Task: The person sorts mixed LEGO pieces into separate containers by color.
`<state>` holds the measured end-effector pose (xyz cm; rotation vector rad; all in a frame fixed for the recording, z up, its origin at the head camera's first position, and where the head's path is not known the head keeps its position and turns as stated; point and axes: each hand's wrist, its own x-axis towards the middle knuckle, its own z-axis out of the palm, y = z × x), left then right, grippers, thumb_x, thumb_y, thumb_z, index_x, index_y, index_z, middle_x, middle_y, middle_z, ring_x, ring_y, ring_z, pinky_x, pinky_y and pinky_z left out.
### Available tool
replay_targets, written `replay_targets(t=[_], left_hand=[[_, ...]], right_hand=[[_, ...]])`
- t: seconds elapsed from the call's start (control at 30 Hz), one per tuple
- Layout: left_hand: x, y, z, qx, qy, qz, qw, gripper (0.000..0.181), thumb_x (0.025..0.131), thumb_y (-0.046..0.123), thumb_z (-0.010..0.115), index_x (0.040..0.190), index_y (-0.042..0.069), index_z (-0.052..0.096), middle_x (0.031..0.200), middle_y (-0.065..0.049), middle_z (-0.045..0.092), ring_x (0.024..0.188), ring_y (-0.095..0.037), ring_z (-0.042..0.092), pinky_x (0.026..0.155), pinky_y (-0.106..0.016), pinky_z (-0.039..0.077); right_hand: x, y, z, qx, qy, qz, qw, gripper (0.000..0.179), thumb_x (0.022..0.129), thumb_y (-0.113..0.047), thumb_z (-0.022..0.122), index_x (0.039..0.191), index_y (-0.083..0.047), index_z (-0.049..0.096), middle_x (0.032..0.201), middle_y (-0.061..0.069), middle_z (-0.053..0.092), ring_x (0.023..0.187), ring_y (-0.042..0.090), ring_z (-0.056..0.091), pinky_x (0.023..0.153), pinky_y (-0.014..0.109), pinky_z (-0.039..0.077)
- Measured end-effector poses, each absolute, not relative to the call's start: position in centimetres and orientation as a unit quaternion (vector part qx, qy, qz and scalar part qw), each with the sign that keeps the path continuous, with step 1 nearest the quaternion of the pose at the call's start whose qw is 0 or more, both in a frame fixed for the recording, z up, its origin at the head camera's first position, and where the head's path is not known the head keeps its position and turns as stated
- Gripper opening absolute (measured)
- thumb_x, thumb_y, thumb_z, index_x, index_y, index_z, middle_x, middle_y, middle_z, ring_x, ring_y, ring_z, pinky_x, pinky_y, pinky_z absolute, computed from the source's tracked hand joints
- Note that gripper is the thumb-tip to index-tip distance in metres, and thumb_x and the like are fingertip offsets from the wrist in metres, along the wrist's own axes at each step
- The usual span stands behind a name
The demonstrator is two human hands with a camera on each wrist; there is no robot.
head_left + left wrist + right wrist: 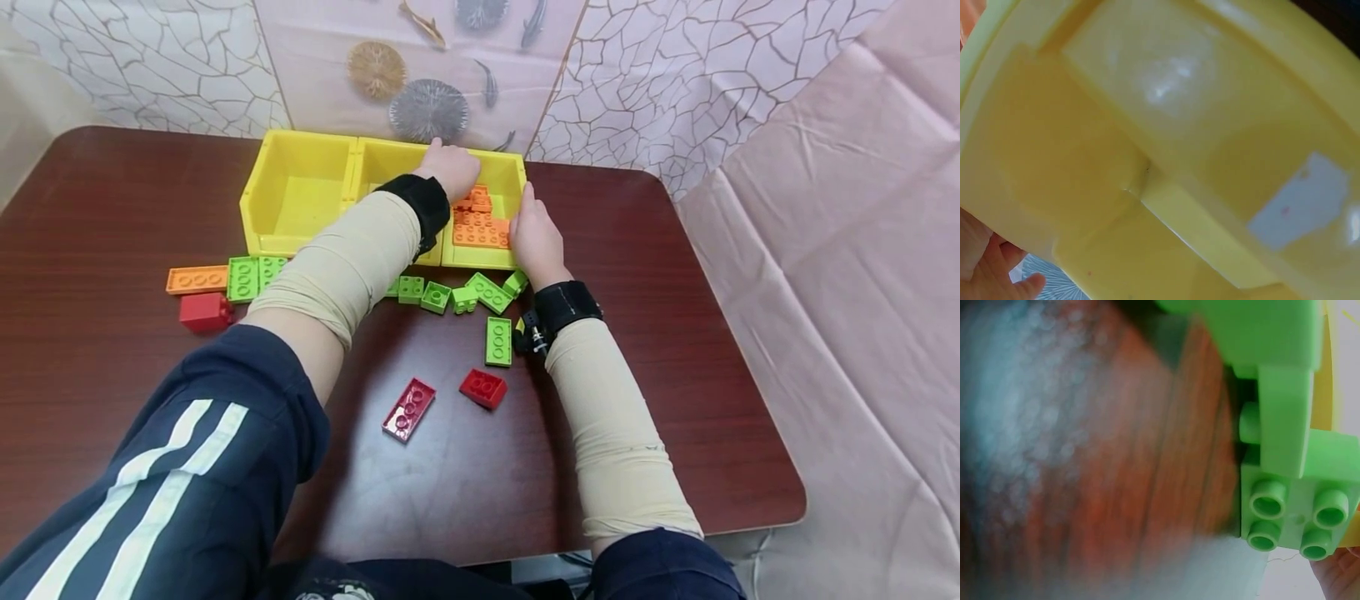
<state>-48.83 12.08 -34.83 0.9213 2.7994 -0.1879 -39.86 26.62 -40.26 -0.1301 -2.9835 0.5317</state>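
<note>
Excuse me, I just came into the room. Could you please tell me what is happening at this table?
A person's left hand holds the back rim of the yellow bins, while the right hand is against the right side wall. Orange bricks lie in the right-hand bin. Green bricks are scattered on the table in front, and two red bricks lie nearer the person. More bricks sit by the left bin's front.
</note>
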Motion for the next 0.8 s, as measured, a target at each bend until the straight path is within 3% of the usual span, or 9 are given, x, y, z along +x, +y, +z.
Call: replay_targets(t=[0.23,0.4,0.63,0.8], left_hand=[[-48.8,11.7,-34.9,0.319,0.942,-0.071,0.073,0.037,0.097,0.007,0.031,0.120,0.004,0.059,0.124,-0.018,0.055,0.112,-0.036,0.049,0.097,-0.050,0.030],[-47.6,10.7,-34.1,0.344,0.934,-0.078,0.047,0.032,0.096,0.008,0.035,0.113,0.003,0.062,0.117,-0.018,0.059,0.105,-0.036,0.053,0.090,-0.048,0.035],[-44.3,9.0,-32.5,0.399,0.912,-0.091,0.000,0.027,0.091,0.001,0.039,0.094,0.004,0.065,0.099,-0.014,0.064,0.089,-0.031,0.059,0.079,-0.046,0.045],[-40.7,7.2,-32.0,0.438,0.894,-0.096,0.004,0.026,0.093,0.003,0.040,0.102,0.005,0.064,0.103,-0.012,0.062,0.089,-0.027,0.058,0.080,-0.044,0.045]], right_hand=[[-39.8,26.6,-40.3,-0.042,-0.981,0.179,0.054,0.056,0.100,-0.020,0.033,0.150,-0.010,0.009,0.134,0.015,0.044,0.110,0.029,0.051,0.088,0.042,0.042],[-39.8,26.4,-40.2,-0.036,-0.981,0.181,0.057,0.055,0.101,-0.020,0.031,0.150,-0.009,0.010,0.135,0.016,0.044,0.113,0.030,0.049,0.089,0.043,0.042],[-39.9,26.4,-40.1,-0.036,-0.981,0.184,0.058,0.056,0.100,-0.020,0.030,0.150,-0.009,0.008,0.135,0.017,0.043,0.115,0.032,0.048,0.091,0.045,0.041],[-40.0,26.5,-40.3,-0.036,-0.981,0.185,0.050,0.056,0.101,-0.021,0.029,0.150,-0.009,0.006,0.137,0.019,0.041,0.117,0.032,0.047,0.091,0.046,0.040]])
